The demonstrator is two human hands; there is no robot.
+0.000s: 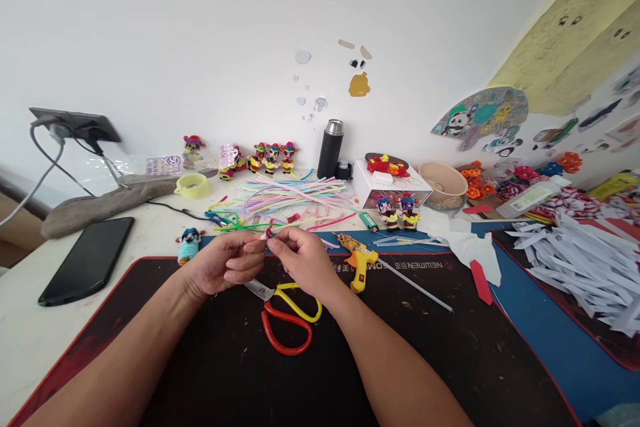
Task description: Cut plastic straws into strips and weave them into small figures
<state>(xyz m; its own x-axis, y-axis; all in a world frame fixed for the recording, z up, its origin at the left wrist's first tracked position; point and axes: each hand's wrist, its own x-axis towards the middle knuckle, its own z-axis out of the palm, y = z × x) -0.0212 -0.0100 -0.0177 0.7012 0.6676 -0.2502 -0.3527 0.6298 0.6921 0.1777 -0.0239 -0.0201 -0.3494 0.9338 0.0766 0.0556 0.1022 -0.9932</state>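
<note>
The desk [20,320] runs back to a white wall, and a dark mat with a red border [225,380] covers its middle. At the desk's right side, a heap of white strips [575,273] lies on a second dark mat. Toward the back edge spreads a loose pile of pastel fuzzy stems [300,197]. A long piece of greyish wood [115,203] lies toward the back left corner, and a black phone [89,260] rests in front of it, near the left edge.

The left hand [225,263] and right hand [304,259] meet above the mat's far edge, thumbs and fingertips pinched together on a small piece. Scissors [273,310] with one red and one yellow handle lie on the mat just below them. A yellow glue gun [364,259] lies to the right at the mat's far edge, a translucent stick protruding from its rear. A black flask [330,150] stands by the back edge. A blue-bodied figure [189,247] sits left of the hands. The small red-and-white piece [269,231] is between the fingertips, its exact shape partly hidden.
</note>
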